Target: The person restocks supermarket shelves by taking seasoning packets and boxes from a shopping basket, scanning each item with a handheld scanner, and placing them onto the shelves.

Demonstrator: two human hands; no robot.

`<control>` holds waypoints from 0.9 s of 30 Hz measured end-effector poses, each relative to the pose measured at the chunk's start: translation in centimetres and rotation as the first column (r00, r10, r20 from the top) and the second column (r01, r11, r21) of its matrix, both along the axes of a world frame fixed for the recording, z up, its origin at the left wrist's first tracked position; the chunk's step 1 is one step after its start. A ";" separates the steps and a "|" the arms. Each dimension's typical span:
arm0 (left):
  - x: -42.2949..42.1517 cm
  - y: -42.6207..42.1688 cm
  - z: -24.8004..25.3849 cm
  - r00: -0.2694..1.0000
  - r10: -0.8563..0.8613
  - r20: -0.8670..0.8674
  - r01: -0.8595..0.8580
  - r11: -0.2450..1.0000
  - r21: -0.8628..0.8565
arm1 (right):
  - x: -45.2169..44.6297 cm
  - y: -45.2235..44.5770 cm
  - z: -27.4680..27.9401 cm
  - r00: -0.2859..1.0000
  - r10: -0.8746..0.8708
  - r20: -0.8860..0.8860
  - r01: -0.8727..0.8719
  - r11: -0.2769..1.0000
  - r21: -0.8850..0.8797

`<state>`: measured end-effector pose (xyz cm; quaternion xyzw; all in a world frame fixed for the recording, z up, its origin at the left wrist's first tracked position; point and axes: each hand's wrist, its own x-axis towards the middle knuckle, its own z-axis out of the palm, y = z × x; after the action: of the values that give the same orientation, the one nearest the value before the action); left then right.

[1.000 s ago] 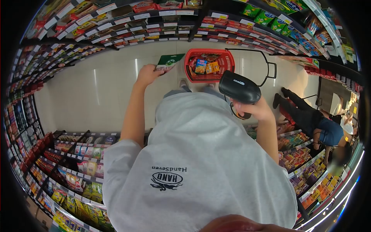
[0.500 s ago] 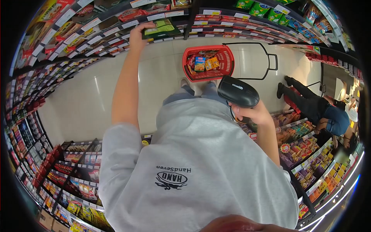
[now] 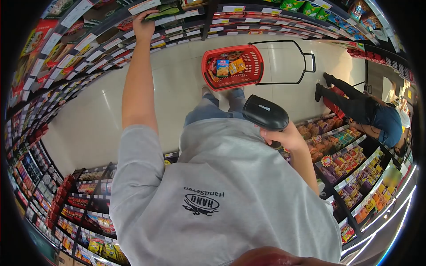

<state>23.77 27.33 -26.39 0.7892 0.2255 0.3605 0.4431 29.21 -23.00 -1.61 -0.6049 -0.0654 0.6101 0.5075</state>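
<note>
My left hand (image 3: 144,27) is stretched out to the shelf at the top left, its fingers closed on the end of a green and dark packet (image 3: 164,12). The packet is at the shelf's front edge, beside the price labels; I cannot tell whether it rests on the shelf. In my right hand (image 3: 289,135), close to my waist, is a black barcode scanner (image 3: 265,113), gripped by its handle. A red shopping basket (image 3: 259,66) stands on the floor by my feet. Inside it lie a blue box (image 3: 222,68), an orange-yellow packet (image 3: 237,66) and other packs.
The basket's long black handle (image 3: 314,63) extends to the right over the tiled floor (image 3: 177,71). Shelves of packaged food line both sides of the aisle. Another person (image 3: 377,119) bends toward the right-hand shelves (image 3: 350,166), with a red basket (image 3: 333,104) close by.
My left hand has moved up and away with the green packet, to the shelf edge. The scanner has shifted slightly left and down in view. The basket appears a little higher and further left.
</note>
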 end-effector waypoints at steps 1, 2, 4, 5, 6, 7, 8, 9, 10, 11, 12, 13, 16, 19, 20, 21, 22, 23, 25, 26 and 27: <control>0.3 -0.1 -0.6 0.994 0.089 -0.059 -0.086 0.994 0.064 | 0.1 0.0 -0.1 1.000 0.019 -0.004 -0.019 1.000 -0.006; 0.7 0.0 -1.2 0.977 0.181 -0.113 -0.166 0.977 0.133 | 0.1 0.0 -0.1 1.000 0.017 -0.003 -0.017 1.000 -0.009; 1.8 0.8 -2.0 0.906 0.289 -0.309 -0.245 0.954 0.172 | 0.2 0.0 0.0 1.000 0.021 0.006 -0.021 0.998 -0.065; 2.3 1.1 -2.5 0.785 0.386 -0.484 -0.311 0.922 0.230 | 0.2 -0.1 0.0 1.000 0.020 0.003 -0.020 0.997 -0.068; 2.7 1.1 -2.9 0.785 0.383 -0.486 -0.310 0.923 0.228 | 0.2 -0.2 -0.1 1.000 0.018 -0.007 -0.018 0.998 -0.064; 2.8 1.1 -3.4 0.787 0.423 -0.449 -0.341 0.905 0.254 | 0.3 -0.2 -0.1 1.000 0.017 -0.018 -0.018 0.998 -0.059; 2.9 1.1 -3.8 0.787 0.462 -0.410 -0.375 0.885 0.278 | 0.3 -0.2 0.0 1.000 0.017 -0.020 -0.019 0.998 -0.061; 3.0 0.6 -3.4 0.787 0.461 -0.410 -0.374 0.885 0.278 | 0.3 -0.2 0.1 1.000 -0.003 -0.026 0.001 0.997 -0.073; 2.9 0.0 -3.1 0.731 0.532 -0.427 -0.300 0.813 0.499 | 0.3 -0.3 0.1 0.999 -0.024 -0.032 0.021 0.996 -0.087; 2.9 -0.5 -2.7 0.674 0.606 -0.422 -0.197 0.698 0.688 | 0.3 -0.4 0.1 0.999 -0.022 -0.033 0.018 0.996 -0.090; 3.0 -0.7 -2.6 0.672 0.606 -0.425 -0.197 0.700 0.686 | 0.3 -0.6 0.0 0.999 -0.033 -0.043 0.029 0.996 -0.090; 3.2 -0.8 -2.5 0.608 0.595 -0.526 -0.112 0.720 0.685 | 0.4 -0.7 -0.2 0.998 -0.046 -0.051 0.041 0.995 -0.091; 4.1 -2.0 -2.7 0.458 0.546 -0.701 0.038 0.776 0.630 | 0.7 -1.5 -0.5 0.998 -0.031 -0.048 0.027 0.996 -0.080; 3.9 -1.0 -5.4 0.642 0.598 -0.480 -0.262 0.760 0.595 | 1.0 -2.5 -0.8 0.998 -0.049 -0.049 0.045 0.996 -0.083; 3.9 -2.3 -5.7 0.645 0.587 -0.490 -0.250 0.768 0.590 | 1.2 -2.9 -1.0 0.997 -0.060 -0.056 0.055 0.994 -0.092; 3.3 -4.9 -3.6 0.644 0.645 -0.412 -0.294 0.705 0.645 | 1.5 -3.2 -1.2 0.995 -0.073 -0.073 0.066 0.993 -0.097; 2.9 -7.0 -2.1 0.635 0.699 -0.328 -0.338 0.634 0.695 | 1.8 -3.5 -1.5 0.992 -0.083 -0.092 0.074 0.992 -0.099; 2.8 -8.1 -2.2 0.594 0.719 -0.361 -0.301 0.614 0.730 | 2.0 -4.0 -2.0 0.991 -0.087 -0.103 0.076 0.991 -0.107; 3.1 -10.0 -1.8 0.586 0.720 -0.372 -0.265 0.604 0.752 | 2.5 -5.0 -3.3 0.985 -0.103 -0.139 0.088 0.990 -0.107; 3.2 -10.5 -1.4 0.585 0.722 -0.369 -0.238 0.587 0.774 | 2.9 -5.3 -3.9 0.982 -0.104 -0.157 0.086 0.990 -0.116; 3.4 -10.5 -0.8 0.573 0.676 -0.463 -0.220 0.671 0.708 | 3.4 -5.5 -4.4 0.978 -0.103 -0.181 0.079 0.988 -0.135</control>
<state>27.14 16.78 -27.20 0.8670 0.4570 0.1915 -0.0524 32.58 -28.48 -6.03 -0.5781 0.0494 0.6433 0.4994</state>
